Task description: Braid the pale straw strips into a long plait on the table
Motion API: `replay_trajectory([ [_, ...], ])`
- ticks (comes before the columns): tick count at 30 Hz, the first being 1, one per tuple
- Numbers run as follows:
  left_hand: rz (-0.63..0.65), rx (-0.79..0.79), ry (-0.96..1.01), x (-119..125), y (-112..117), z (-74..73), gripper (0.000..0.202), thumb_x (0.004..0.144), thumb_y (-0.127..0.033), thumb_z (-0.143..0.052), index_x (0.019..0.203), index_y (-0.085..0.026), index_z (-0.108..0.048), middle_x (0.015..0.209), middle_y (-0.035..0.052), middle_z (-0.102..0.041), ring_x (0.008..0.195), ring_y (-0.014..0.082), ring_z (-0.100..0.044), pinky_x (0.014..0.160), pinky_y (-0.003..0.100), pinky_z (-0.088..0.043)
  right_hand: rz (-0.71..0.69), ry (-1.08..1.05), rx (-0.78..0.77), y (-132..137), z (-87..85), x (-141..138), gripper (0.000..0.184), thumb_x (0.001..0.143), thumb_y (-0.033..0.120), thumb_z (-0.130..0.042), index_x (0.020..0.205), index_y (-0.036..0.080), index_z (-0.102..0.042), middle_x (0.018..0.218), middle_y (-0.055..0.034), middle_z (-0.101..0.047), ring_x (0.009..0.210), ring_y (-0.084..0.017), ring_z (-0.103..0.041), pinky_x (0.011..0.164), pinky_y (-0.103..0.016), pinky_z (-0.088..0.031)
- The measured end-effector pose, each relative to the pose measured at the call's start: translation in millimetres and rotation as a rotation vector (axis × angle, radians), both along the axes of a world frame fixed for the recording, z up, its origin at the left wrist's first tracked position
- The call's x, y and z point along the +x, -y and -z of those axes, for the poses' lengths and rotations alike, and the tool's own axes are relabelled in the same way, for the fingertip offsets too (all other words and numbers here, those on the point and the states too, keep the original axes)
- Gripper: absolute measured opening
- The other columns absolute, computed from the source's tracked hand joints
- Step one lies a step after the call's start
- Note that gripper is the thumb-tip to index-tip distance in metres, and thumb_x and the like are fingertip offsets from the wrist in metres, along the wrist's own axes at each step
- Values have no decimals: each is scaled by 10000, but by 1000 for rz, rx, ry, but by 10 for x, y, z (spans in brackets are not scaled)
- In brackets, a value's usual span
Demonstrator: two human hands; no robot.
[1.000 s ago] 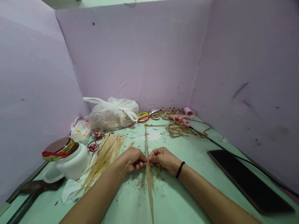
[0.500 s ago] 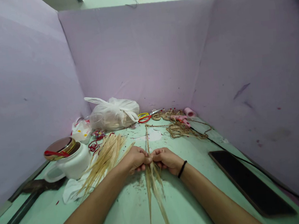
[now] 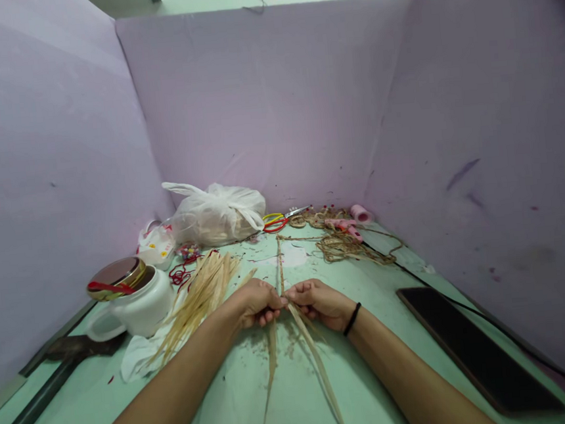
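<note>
A thin braided cord runs away from me along the table's middle, and its near end lies between my fingertips. My left hand is closed in a pinch on dry, straw-coloured fibre strips at that end, one strip hanging below it. Close beside it, almost touching, my right hand pinches more of the fibre strips, which trail toward me. A dark band circles the right wrist. To the left of my left hand lies a loose pile of fibre strips.
Left stand a white mug with a gold-rimmed lid and a hammer. Behind are a white plastic bag, scissors, coiled twine and a pink glue gun. A dark flat slab lies right.
The hanging strips have spread apart: one has swung left under my left hand, the others right under my right hand. Both hands stay pinched at the cord's end.
</note>
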State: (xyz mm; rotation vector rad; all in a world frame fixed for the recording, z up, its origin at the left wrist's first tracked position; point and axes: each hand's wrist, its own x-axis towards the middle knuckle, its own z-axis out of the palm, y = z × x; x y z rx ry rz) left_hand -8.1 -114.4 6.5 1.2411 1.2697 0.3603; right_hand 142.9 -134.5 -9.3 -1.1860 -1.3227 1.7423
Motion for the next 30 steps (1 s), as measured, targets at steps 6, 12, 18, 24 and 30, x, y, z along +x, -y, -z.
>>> replay_trajectory([
  [6, 81, -44, 5, -22, -22, -4, 79, 567, -187, -573, 589, -121, -535, 504, 1, -576, 279, 19, -293, 280, 161, -150, 9, 35, 3, -20, 25, 3, 134, 580, 215, -574, 511, 126, -500, 375, 65, -369, 338, -22, -250, 350, -179, -118],
  [12, 62, -32, 35, -39, -16, -12, 55, 543, -177, -549, 556, -132, -521, 392, -32, -463, 298, 62, -365, 286, 167, -239, 69, 101, -2, -12, 22, -23, 100, 588, 178, -542, 510, 116, -530, 354, 65, -370, 324, -25, -256, 348, -179, -130],
  [18, -31, 154, -167, 36, 70, -58, 91, 528, -182, -548, 476, -139, -486, 341, -59, -365, 275, 49, -260, 296, 196, -150, 104, 237, 97, -1, 41, -82, 106, 583, 124, -488, 489, 123, -536, 334, 67, -355, 329, -33, -246, 356, -185, -149],
  [24, -123, 307, -167, 119, 120, -29, 154, 499, -82, -523, 414, -140, -409, 317, -92, -217, 322, 19, -160, 357, 211, -74, 195, 549, 365, -7, 20, -57, 70, 560, 166, -539, 510, 130, -573, 429, 32, -467, 413, -57, -359, 400, -183, -239],
  [30, -175, 232, -182, 157, 149, -68, 191, 487, -95, -526, 414, -159, -362, 313, -81, -244, 306, 28, -179, 348, 212, -93, 144, 609, 251, 41, -65, -45, 127, 546, 146, -508, 422, 137, -537, 368, 23, -440, 381, -69, -366, 381, -193, -236],
])
